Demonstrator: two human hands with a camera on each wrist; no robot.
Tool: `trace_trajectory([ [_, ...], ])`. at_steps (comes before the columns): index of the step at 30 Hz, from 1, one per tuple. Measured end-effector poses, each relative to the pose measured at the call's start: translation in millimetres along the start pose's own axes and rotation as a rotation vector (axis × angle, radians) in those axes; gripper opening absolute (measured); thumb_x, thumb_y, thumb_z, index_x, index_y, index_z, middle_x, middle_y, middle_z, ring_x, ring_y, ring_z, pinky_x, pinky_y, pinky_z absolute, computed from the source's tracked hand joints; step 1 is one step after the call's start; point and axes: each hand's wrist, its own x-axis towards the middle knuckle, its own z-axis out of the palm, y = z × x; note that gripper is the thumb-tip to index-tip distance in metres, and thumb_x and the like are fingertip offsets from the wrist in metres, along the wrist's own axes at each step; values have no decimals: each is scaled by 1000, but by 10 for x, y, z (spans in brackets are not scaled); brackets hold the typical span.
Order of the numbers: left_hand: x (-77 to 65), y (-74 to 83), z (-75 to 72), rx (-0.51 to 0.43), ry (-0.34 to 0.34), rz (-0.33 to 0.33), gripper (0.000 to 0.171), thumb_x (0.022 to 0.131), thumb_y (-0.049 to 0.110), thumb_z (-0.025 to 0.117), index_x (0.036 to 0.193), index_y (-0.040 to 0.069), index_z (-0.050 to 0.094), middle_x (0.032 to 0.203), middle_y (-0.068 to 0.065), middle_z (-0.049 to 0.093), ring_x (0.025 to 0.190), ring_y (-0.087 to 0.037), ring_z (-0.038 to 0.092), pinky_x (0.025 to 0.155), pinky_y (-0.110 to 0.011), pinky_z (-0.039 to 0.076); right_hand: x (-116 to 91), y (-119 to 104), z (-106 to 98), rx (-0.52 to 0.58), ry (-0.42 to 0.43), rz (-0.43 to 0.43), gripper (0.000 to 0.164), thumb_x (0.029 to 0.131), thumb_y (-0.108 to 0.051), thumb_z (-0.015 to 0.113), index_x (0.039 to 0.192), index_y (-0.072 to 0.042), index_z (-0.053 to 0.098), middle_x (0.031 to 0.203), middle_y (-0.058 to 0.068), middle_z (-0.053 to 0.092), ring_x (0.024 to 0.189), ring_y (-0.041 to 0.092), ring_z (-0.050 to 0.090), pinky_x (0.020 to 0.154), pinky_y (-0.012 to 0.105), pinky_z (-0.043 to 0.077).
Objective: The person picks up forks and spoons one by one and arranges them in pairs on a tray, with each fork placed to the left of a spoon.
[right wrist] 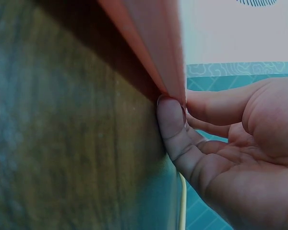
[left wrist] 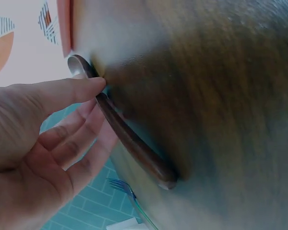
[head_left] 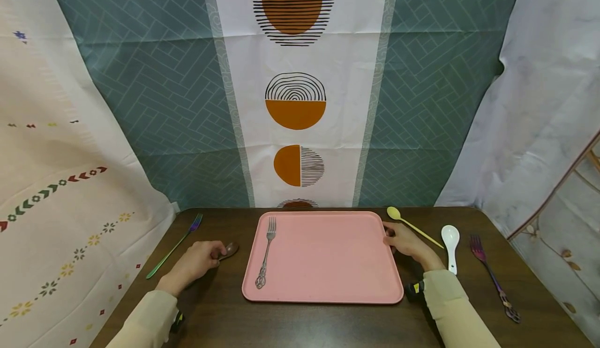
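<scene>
Spoon [left wrist: 134,143] pinched in our left grip [head_left: 198,260], pink tray [head_left: 328,257] edge pinched in our right grip [head_left: 408,241], we should move both gently and level.

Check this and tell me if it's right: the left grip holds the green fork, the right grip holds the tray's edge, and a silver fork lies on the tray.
Wrong about the left grip: it holds the brown spoon, as the left wrist view shows. The rest stands.
</scene>
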Motion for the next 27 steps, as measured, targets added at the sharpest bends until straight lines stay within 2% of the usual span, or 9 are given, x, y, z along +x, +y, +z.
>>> trace_trajectory([
  [7, 26, 29, 9, -3, 12, -21, 22, 81, -3, 82, 95, 13, 75, 84, 1, 70, 76, -17, 65, 70, -45, 57, -1, 2, -2, -9, 5, -3, 58, 94, 9, 55, 149, 19, 38, 89, 13, 57, 69, 21, 61, 58, 33, 58],
  [10, 38, 50, 21, -12, 2, -41, 21, 81, -2, 82, 95, 11, 74, 82, 2, 69, 73, -14, 63, 67, -42, 56, -1, -6, 0, -4, 9, -11, 58, 94, 10, 55, 148, 19, 39, 88, 13, 57, 68, 21, 61, 58, 32, 57],
  [17, 24, 110, 46, -85, 0, -123, 18, 84, -3, 80, 97, 3, 70, 77, 0, 63, 51, -13, 59, 51, -31, 52, 14, -16, 43, 15, -10, 6, 59, 96, 7, 55, 150, 19, 36, 91, 14, 58, 71, 22, 62, 62, 34, 59],
  [27, 85, 178, 85, -40, 37, -139, 14, 82, -1, 78, 93, 4, 70, 68, 2, 58, 47, -12, 58, 55, -35, 52, 12, -19, 20, -24, 18, 9, 59, 94, 8, 56, 150, 16, 40, 88, 12, 55, 68, 20, 58, 58, 32, 54],
])
